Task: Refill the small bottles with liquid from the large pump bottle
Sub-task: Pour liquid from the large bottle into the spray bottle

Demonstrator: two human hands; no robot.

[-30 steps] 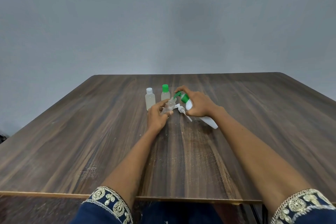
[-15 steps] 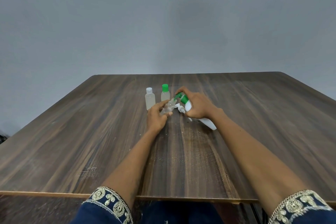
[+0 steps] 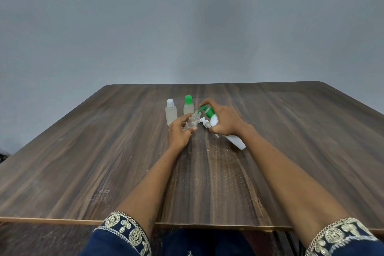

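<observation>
**Pump nozzle at small bottle mouth**

Wooden table [image 3: 83, 162] carries everything. Right hand [image 3: 225, 120] grips tilted pump bottle [image 3: 235, 141], finger on green pump head [image 3: 204, 109]. Left hand [image 3: 178, 131] pinches clear small bottle [image 3: 192, 122] at the nozzle. Beyond left hand: white-capped bottle [image 3: 171, 111], green-capped bottle [image 3: 188, 105]. Loose white pump [image 3: 206, 124] lies between hands. Positions unchanged since earlier frame.

A dark wood-grain counter [image 3: 104, 162] filled the lower view, its pale front edge nearest the camera. Behind the counter rose a plain grey wall [image 3: 187, 27]. Blue embroidered sleeves [image 3: 124, 233] showed below the counter's edge.
</observation>
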